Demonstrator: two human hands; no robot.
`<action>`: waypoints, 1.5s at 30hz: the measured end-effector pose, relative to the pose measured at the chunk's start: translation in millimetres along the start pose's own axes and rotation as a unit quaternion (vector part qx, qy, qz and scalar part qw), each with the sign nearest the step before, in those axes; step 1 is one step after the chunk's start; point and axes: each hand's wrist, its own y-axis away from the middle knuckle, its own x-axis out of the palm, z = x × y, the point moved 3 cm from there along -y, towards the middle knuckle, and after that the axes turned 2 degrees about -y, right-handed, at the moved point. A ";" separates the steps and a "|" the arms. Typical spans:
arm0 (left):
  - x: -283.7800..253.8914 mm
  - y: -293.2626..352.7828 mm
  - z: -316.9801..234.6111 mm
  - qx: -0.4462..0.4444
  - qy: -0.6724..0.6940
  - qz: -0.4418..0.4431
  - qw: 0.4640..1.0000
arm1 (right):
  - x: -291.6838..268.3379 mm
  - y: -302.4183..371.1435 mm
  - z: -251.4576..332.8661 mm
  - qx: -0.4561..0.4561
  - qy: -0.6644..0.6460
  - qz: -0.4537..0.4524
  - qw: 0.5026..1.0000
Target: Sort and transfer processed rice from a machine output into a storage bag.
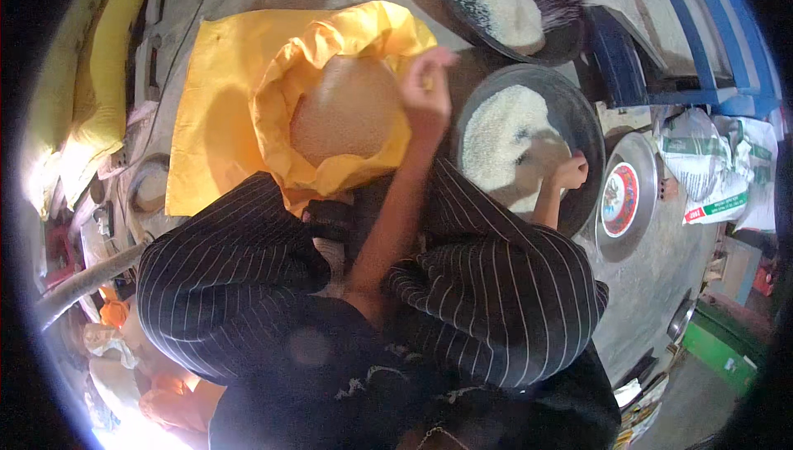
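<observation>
Between my folded legs and just beyond them stands a yellow sack [273, 119] with its mouth rolled down, holding pale brown grain [343, 115]. My left hand [426, 90] is raised by the sack's right rim with its fingers curled, slightly blurred; what they hold, if anything, does not show. To the right, a dark round basin [591, 140] carries a heap of white rice [500, 132]. Over that basin's right side my right hand [570, 171] is closed, and its contents are hidden.
Behind, a second dark basin [450, 12] holds white grains, some blurred in motion. A metal tray [648, 177] with a patterned centre lies right, near white printed bags [702, 157]. Full yellow sacks [103, 61] line the left; a blue frame [686, 20] stands far right.
</observation>
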 end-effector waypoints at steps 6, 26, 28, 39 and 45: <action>69.5 55.7 60.3 -0.137 -0.099 0.157 0.973 | 22.2 12.6 -26.1 0.116 -0.106 0.027 0.987; 58.6 121.5 154.9 -0.356 0.132 -0.045 0.924 | 57.5 134.9 32.6 0.438 -0.522 0.334 0.651; 73.9 123.5 142.3 -0.418 0.164 -0.035 0.893 | 50.2 119.5 32.3 0.441 -0.536 0.311 0.649; 100.3 81.3 38.0 -0.397 0.331 0.027 0.855 | -0.7 98.8 151.0 0.360 -0.563 0.328 0.668; 62.8 45.0 5.8 -0.330 0.414 0.017 0.848 | 9.2 137.0 201.8 0.377 -0.561 0.388 0.627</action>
